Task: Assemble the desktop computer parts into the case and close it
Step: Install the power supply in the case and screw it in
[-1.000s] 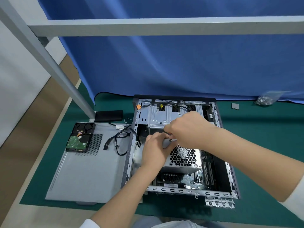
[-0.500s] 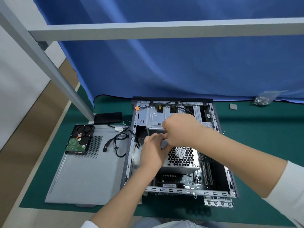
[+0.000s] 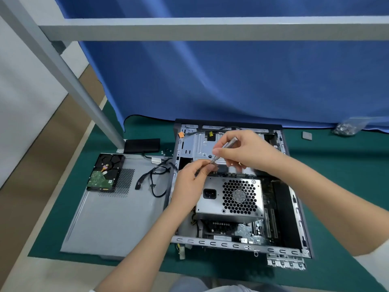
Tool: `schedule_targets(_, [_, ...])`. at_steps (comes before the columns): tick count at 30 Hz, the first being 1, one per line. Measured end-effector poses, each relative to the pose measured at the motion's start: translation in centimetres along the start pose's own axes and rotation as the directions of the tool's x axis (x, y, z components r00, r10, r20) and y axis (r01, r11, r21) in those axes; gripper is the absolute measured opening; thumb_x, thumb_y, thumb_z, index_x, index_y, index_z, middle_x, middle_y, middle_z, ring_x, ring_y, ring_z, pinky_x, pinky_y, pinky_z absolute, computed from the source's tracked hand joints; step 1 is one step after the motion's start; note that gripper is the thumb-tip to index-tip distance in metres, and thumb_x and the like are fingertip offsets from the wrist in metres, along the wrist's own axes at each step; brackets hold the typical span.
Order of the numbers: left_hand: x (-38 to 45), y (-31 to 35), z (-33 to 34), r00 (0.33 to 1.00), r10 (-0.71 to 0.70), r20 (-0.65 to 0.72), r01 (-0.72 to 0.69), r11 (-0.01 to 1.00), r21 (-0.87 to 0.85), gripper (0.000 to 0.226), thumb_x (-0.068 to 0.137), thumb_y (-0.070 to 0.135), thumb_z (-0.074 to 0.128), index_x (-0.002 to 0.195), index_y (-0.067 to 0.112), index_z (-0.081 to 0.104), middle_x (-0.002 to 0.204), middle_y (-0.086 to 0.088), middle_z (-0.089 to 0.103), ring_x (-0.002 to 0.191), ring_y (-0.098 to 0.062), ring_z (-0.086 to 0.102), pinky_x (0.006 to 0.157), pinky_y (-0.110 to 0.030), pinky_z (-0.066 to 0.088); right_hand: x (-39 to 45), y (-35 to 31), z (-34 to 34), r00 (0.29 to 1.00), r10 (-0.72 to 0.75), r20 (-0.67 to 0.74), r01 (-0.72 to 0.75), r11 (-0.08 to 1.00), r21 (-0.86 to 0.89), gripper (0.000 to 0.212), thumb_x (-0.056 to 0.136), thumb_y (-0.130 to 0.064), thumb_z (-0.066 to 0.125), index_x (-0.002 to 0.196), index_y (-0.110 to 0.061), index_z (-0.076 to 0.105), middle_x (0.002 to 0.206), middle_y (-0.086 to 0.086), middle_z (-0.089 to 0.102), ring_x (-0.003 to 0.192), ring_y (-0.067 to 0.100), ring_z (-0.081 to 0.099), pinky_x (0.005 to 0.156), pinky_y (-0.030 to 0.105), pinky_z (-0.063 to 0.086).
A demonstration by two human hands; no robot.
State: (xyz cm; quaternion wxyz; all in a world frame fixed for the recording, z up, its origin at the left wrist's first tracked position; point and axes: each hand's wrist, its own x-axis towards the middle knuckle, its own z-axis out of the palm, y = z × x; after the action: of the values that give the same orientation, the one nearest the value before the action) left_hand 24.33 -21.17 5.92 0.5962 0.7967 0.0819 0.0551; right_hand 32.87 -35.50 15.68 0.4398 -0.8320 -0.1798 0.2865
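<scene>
The open computer case (image 3: 242, 245) lies flat on the green mat. Inside it sits a silver power supply (image 3: 231, 199) with a honeycomb grille, and part of the motherboard (image 3: 246, 230) shows below it. My right hand (image 3: 246, 152) grips a slim silver screwdriver (image 3: 226, 147), held tilted above the drive cage (image 3: 195, 148). My left hand (image 3: 193, 180) pinches at the screwdriver's tip; whatever sits there is too small to see. A hard drive (image 3: 105, 173) rests on the grey side panel (image 3: 109, 218) to the left of the case.
Black cables (image 3: 155, 178) trail from the case onto the side panel. A black box (image 3: 142, 145) lies behind the panel. A bag of screws (image 3: 345, 128) and a small grey square (image 3: 307, 135) sit at the back right. A grey frame post (image 3: 84, 91) slants down at left.
My right hand has lifted off the power supply's top edge and tilted the screwdriver into view. My left hand has come up to its tip. The power supply's face now shows fully.
</scene>
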Motion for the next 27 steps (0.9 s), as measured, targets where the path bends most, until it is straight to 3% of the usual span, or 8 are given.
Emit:
schedule_targets(3, [0.6, -0.1, -1.3, 1.0, 0.021, -0.001, -0.021, 0.999, 0.041, 0.03, 0.094, 0.024, 0.057, 0.082, 0.051, 0.063, 0.089, 0.018, 0.068, 0.089, 0.0, 0.06, 0.078, -0.016, 0.046, 1.2, 0.7, 1.7, 0.991, -0.048, 0.123, 0.027, 0.985, 0.168, 0.021, 0.092, -0.028, 0.062, 0.082, -0.01, 0.062, 0.054, 0.001, 0.059, 0.039, 0.013, 0.049, 0.039, 0.019, 0.038])
schedule_targets(5, [1.2, -0.8, -2.3, 0.998, 0.054, 0.032, -0.058, 0.988, 0.144, 0.027, 0.095, 0.024, 0.055, 0.082, 0.047, 0.06, 0.083, 0.018, 0.064, 0.085, -0.005, 0.056, 0.072, -0.019, 0.042, 2.5, 1.3, 2.9, 0.978, -0.065, 0.2, 0.019, 0.974, 0.227, 0.028, 0.096, -0.031, 0.055, 0.082, -0.008, 0.062, 0.056, 0.003, 0.058, 0.04, 0.014, 0.05, 0.04, 0.019, 0.039])
schedule_targets(8, [2.6, -2.8, -3.9, 1.0, -0.023, 0.017, 0.017, 0.963, 0.27, 0.018, 0.092, 0.029, 0.059, 0.109, 0.03, 0.06, 0.106, 0.014, 0.061, 0.106, -0.01, 0.052, 0.088, -0.026, 0.041, 4.9, 2.5, 4.2, 0.983, -0.017, 0.181, -0.04, 0.95, 0.309, 0.031, 0.098, -0.034, 0.049, 0.097, -0.006, 0.063, 0.063, 0.007, 0.062, 0.047, 0.018, 0.055, 0.046, 0.022, 0.046])
schedule_targets(11, [4.3, -5.4, -5.9, 0.985, -0.149, -0.09, 0.169, 0.939, 0.298, 0.034, 0.092, 0.022, 0.061, 0.125, 0.021, 0.054, 0.12, 0.007, 0.059, 0.111, -0.009, 0.054, 0.099, -0.031, 0.043, 7.8, 4.6, 4.5, 0.999, 0.044, -0.001, -0.044, 0.999, -0.004, 0.023, 0.102, -0.025, 0.043, 0.104, -0.007, 0.057, 0.067, -0.002, 0.064, 0.048, 0.011, 0.058, 0.045, 0.014, 0.045])
schedule_targets(15, [7.0, -9.1, -8.3, 0.951, -0.273, -0.144, 0.307, 0.879, 0.365, 0.027, 0.094, 0.012, 0.054, 0.121, 0.014, 0.057, 0.119, -0.002, 0.062, 0.1, -0.013, 0.059, 0.087, -0.026, 0.047, 11.3, 7.2, 4.0, 0.987, 0.138, -0.077, -0.158, 0.897, -0.413, 0.007, 0.094, -0.007, 0.053, 0.095, -0.013, 0.051, 0.068, -0.019, 0.045, 0.07, 0.009, 0.051, 0.045, 0.018, 0.031])
schedule_targets(20, [11.5, -12.4, -9.5, 0.927, -0.337, -0.162, 0.373, 0.806, 0.46, 0.024, 0.095, 0.009, 0.05, 0.117, 0.009, 0.061, 0.119, -0.007, 0.063, 0.105, -0.019, 0.058, 0.089, -0.026, 0.045, 14.9, 7.2, 3.4, 0.947, 0.322, -0.024, -0.294, 0.829, -0.476, 0.032, 0.087, -0.017, 0.068, 0.06, -0.018, 0.05, 0.056, -0.009, 0.051, 0.065, 0.018, 0.062, 0.045, 0.02, 0.038])
schedule_targets(24, [14.6, -14.4, -9.0, 0.908, -0.388, -0.161, 0.402, 0.691, 0.601, 0.024, 0.095, 0.012, 0.051, 0.116, 0.01, 0.063, 0.12, -0.013, 0.06, 0.107, -0.026, 0.058, 0.091, -0.033, 0.047, 16.2, 6.7, 3.1, 0.875, 0.483, 0.04, -0.441, 0.828, -0.346, 0.025, 0.085, -0.016, 0.072, 0.067, -0.009, 0.057, 0.042, 0.0, 0.057, 0.04, 0.014, 0.056, 0.048, 0.028, 0.053])
schedule_targets(27, [16.2, -15.3, -8.5, 0.91, -0.378, -0.169, 0.378, 0.592, 0.711, 0.025, 0.095, 0.017, 0.055, 0.118, 0.012, 0.062, 0.122, -0.016, 0.055, 0.114, -0.031, 0.051, 0.096, -0.038, 0.044, 16.6, 6.5, 3.3, 0.857, 0.516, 0.021, -0.491, 0.827, -0.275, 0.02, 0.089, -0.004, 0.065, 0.073, -0.007, 0.055, 0.036, -0.004, 0.056, 0.033, 0.01, 0.054, 0.039, 0.024, 0.05])
